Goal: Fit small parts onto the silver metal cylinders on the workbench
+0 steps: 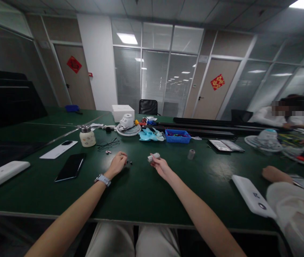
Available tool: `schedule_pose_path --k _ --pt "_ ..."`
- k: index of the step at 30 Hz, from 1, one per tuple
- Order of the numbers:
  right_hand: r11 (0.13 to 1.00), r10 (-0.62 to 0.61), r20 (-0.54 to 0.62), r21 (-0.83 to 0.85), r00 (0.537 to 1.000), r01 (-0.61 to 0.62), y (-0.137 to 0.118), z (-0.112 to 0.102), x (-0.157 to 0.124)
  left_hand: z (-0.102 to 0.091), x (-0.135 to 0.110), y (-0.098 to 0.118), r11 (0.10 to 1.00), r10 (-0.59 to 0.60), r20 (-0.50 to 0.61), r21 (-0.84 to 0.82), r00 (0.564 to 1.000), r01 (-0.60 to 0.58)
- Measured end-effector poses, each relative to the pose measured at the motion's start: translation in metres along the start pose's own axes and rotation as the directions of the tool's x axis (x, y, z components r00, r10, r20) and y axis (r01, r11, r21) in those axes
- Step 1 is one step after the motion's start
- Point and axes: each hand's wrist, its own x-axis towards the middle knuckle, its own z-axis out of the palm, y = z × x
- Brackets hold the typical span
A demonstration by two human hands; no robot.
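My right hand (161,167) is closed around a small pale grey cylindrical part (154,157), held just above the green table. My left hand (117,165), with a grey-banded watch (103,179) on its wrist, rests low over the table. Its fingers are curled together, and what they hold, if anything, is too small to make out. A tiny black piece (131,163) lies beside the left fingertips. Further right stands a metallic grey cylinder (191,154), apart from both hands. A small pink-and-white item (108,152) lies behind the left hand.
Beyond my hands are light blue fan blades (150,134), a white fan body with grille (128,125) and a blue bin (178,136). Left are a jar (87,136), glasses (108,143) and a black phone (70,167). A co-worker's arm (277,175) is at right near a white device (253,196).
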Motion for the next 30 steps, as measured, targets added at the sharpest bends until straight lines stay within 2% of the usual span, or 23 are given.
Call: schedule_pose_path --k 4,8,10,22,30 --pt "0.963 0.144 0.021 0.228 0.989 -0.145 -0.0042 -0.0031 -0.0004 0.0010 0.0018 -0.0041 0.998 0.055 -0.019 0.037 0.998 -0.054" --pt "0.810 0.271 0.043 0.530 0.962 -0.252 -0.0061 -0.0069 0.0002 0.0017 0.0027 -0.0058 0.993 0.086 0.001 0.086 0.996 -0.086" --pt "0.743 0.306 0.051 0.612 0.951 -0.272 -0.0065 -0.0076 0.0008 0.0016 0.0023 -0.0050 0.991 0.094 0.010 0.096 0.996 -0.094" --pt "0.653 0.381 0.085 0.681 0.921 -0.333 -0.0089 -0.0061 -0.0035 0.0007 0.0002 -0.0001 0.991 0.071 0.019 0.116 0.997 -0.073" --pt "0.684 0.361 0.065 0.660 0.930 -0.311 -0.0076 -0.0034 -0.0056 -0.0003 0.0000 0.0012 0.989 0.069 0.023 0.126 0.997 -0.071"
